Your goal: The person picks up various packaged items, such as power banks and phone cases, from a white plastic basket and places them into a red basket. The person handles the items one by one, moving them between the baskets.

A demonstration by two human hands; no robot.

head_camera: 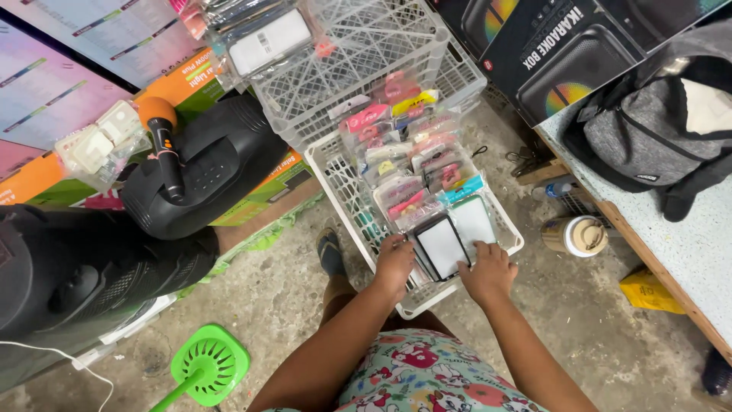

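Head view, read left to right. At the left edge I see a black portable speaker [69, 267] with a second, rounded black speaker [206, 164] above it, on which rests a microphone with an orange head [162, 137]. At lower left a green plastic fan-like grille [210, 366] lies on the concrete floor [595, 320].

Centre frame: a white plastic crate [343, 191] holds a row of small packaged accessories [412, 152] standing on edge; another white crate [358, 69] sits above it. My left hand [394, 263] rests at the near end of the row, its fingers curled over the packets and touching them; I cannot tell whether they pinch one. My right hand [488, 271] lies just beside it, fingers bent down onto the front packets. Between the two hands stands a black-framed flat packet [442, 246], tilted, with a white flat packet [474, 221] touching it on the right.

Right of the crate a tan-lidded bottle [576, 235] lies on the floor, and at upper right a grey backpack [648, 130] sits on a speckled tabletop [686, 244].

In my judgement, leafing through this row goes best with one hand steadying the packets behind while the other tips the front one forward, so the stack does not slump.
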